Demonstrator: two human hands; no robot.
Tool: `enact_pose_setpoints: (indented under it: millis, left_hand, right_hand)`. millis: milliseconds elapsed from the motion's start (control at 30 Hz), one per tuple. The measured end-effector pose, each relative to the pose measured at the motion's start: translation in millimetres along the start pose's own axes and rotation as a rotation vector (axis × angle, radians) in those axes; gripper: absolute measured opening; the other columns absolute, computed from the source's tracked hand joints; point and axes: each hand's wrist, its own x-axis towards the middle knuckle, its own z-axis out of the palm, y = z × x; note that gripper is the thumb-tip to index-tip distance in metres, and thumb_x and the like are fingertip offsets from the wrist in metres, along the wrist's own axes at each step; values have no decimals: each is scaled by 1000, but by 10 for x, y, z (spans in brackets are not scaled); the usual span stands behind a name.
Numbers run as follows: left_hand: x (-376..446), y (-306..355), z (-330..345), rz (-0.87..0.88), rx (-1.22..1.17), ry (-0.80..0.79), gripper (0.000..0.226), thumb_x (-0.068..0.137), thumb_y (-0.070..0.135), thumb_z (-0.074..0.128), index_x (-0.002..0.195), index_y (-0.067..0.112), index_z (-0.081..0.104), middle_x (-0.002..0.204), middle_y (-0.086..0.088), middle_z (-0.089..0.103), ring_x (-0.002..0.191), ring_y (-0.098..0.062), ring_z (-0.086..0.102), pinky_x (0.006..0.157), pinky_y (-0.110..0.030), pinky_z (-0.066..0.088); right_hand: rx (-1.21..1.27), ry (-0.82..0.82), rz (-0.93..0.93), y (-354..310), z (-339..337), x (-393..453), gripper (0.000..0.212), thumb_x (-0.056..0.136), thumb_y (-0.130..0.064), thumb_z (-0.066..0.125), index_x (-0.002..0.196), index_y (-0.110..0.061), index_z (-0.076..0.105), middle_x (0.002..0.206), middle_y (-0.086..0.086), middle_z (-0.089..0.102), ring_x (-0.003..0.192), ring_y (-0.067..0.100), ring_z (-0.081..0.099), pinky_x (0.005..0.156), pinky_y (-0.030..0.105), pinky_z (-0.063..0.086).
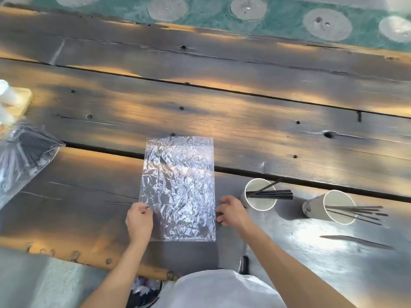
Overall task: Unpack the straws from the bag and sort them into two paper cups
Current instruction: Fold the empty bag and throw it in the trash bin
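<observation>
A crinkled clear plastic bag (179, 187) lies flat and looks empty on the dark wooden table (222, 112). My left hand (139, 220) pinches its lower left edge. My right hand (232, 211) rests with fingers spread at the bag's lower right edge, touching it or just beside it. To the right stand two white paper cups. The nearer cup (260, 194) holds several black straws (272, 193). The farther cup (331, 206) holds several thinner dark straws (358, 212) that lean out to the right.
At the left edge lies a second clear bag (24, 156) with dark straws inside, next to a wooden block (21, 101) with white things on it. Gaps run between the table planks. A bin (144, 292) sits below the table's near edge.
</observation>
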Motion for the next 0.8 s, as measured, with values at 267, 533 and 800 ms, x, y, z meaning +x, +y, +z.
enact_pose_setpoints:
  millis: [267, 533, 800]
  left_hand:
    - [751, 266, -128, -198, -174, -147, 32, 93, 12, 57, 125, 12, 55, 88, -14, 70, 63, -24, 61, 67, -38, 55]
    - [1196, 517, -57, -275, -285, -261, 42, 95, 6, 60, 131, 20, 42, 82, -19, 70, 54, -20, 55, 53, -30, 51]
    - [1460, 709, -60, -271, -304, -401, 45, 94, 6, 62, 128, 28, 42, 80, -17, 70, 51, -17, 57, 46, -27, 45]
  right_hand:
    - [513, 2, 63, -481, 58, 462, 34, 101, -8, 41, 136, -11, 41, 106, 22, 69, 72, 27, 64, 60, 32, 52]
    - [647, 24, 166, -793, 214, 759, 26, 101, -5, 41, 127, -10, 44, 94, 20, 67, 67, 24, 60, 55, 31, 48]
    - [571, -44, 186, -930, 145, 951, 23, 98, -3, 46, 119, 2, 54, 90, 17, 65, 61, 20, 56, 55, 27, 48]
